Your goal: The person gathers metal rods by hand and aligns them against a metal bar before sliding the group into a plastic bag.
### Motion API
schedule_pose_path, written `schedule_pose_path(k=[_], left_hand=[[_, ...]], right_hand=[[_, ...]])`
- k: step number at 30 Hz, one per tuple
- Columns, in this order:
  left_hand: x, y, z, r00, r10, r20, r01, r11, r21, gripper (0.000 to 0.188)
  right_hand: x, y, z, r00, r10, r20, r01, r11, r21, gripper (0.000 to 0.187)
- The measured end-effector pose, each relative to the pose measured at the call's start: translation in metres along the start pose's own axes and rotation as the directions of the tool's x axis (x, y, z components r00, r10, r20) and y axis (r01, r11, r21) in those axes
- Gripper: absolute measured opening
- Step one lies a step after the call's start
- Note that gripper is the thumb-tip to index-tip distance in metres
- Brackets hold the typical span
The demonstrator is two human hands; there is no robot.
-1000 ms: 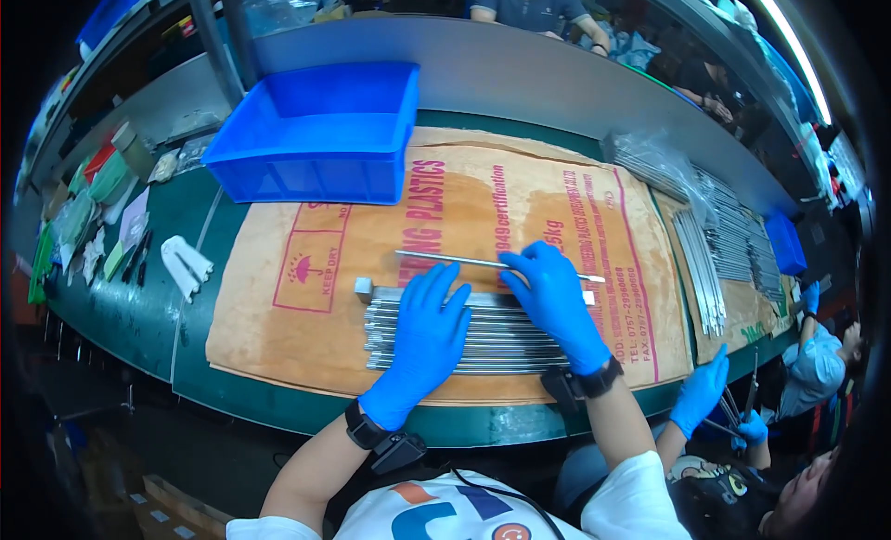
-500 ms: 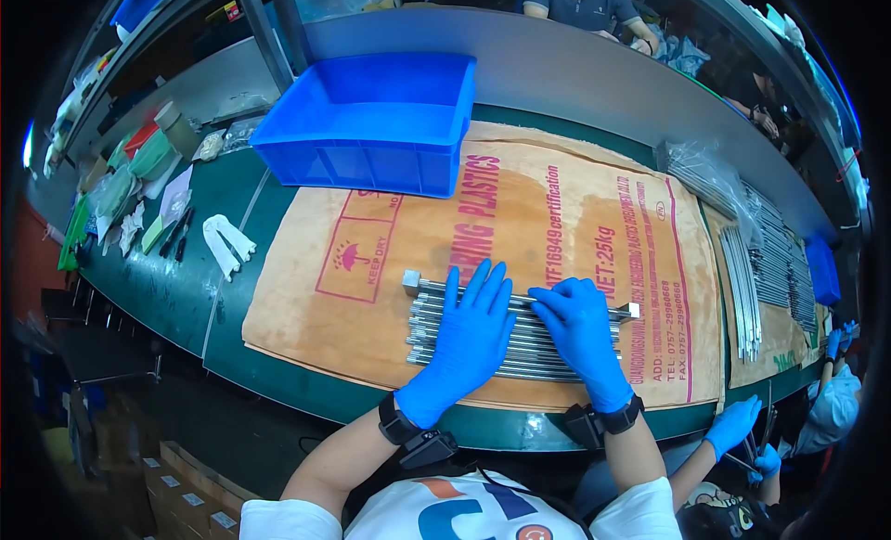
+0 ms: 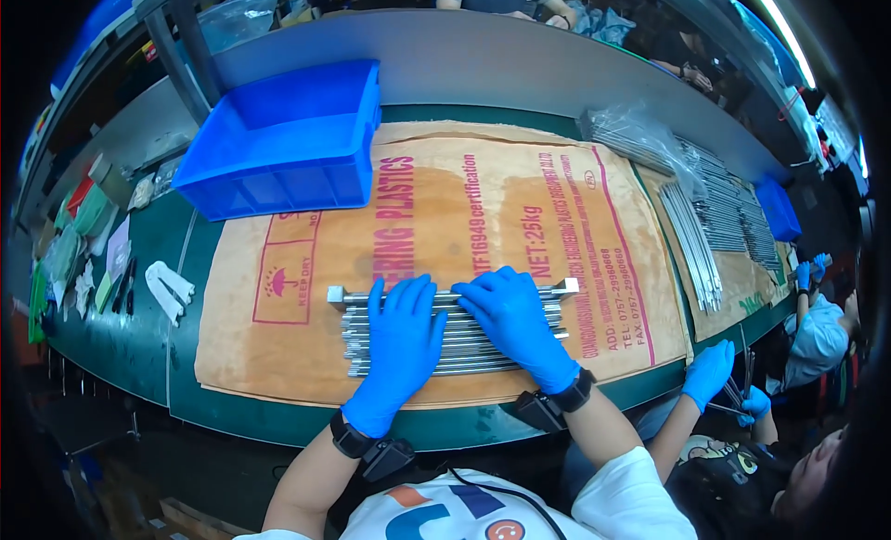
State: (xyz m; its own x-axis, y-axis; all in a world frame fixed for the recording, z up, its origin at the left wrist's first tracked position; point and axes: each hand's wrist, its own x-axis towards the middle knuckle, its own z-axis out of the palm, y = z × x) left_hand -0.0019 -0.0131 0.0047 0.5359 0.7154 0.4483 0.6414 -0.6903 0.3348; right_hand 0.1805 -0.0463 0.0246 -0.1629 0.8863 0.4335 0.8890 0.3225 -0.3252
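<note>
Several thin metal rods [image 3: 478, 340] lie side by side in a flat row on the brown paper sacking [image 3: 436, 234]. At the far edge of the row, a square metal block [image 3: 335, 296] sits at the left end and another square block [image 3: 570, 287] at the right end. Blue-gloved, my left hand [image 3: 401, 340] rests flat across the rods with fingers stretched out. My right hand [image 3: 515, 322], also gloved, has bent fingers closed at the farthest rod, right of my left hand. Its thumb is partly hidden. Both palms cover parts of the rods.
An open blue bin [image 3: 278, 160] stands at the back left. White forked cloth [image 3: 170, 289] and assorted bags lie left. More metal rods [image 3: 691, 248], some under clear plastic [image 3: 650, 136], lie right. A co-worker's gloved hand [image 3: 710, 373] holds rods near the right edge.
The view has shifted, so bin and rods appear farther left. My right hand has slid left along the far rod, closer to my left hand, which still lies on the rods.
</note>
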Motion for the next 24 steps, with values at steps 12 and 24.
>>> schedule_pose_path(k=[12,24], left_hand=[[-0.001,-0.004,0.005,0.998,0.007,-0.061,-0.016,0.987,-0.161,0.023],[-0.008,-0.005,-0.009,0.988,0.088,0.125,-0.076,0.993,-0.095,0.04]], right_hand=[[-0.01,0.0,0.001,1.0,-0.001,0.022,0.0,0.999,0.044,0.026],[-0.019,-0.012,-0.012,0.991,-0.062,0.118,0.058,0.998,0.034,0.054]])
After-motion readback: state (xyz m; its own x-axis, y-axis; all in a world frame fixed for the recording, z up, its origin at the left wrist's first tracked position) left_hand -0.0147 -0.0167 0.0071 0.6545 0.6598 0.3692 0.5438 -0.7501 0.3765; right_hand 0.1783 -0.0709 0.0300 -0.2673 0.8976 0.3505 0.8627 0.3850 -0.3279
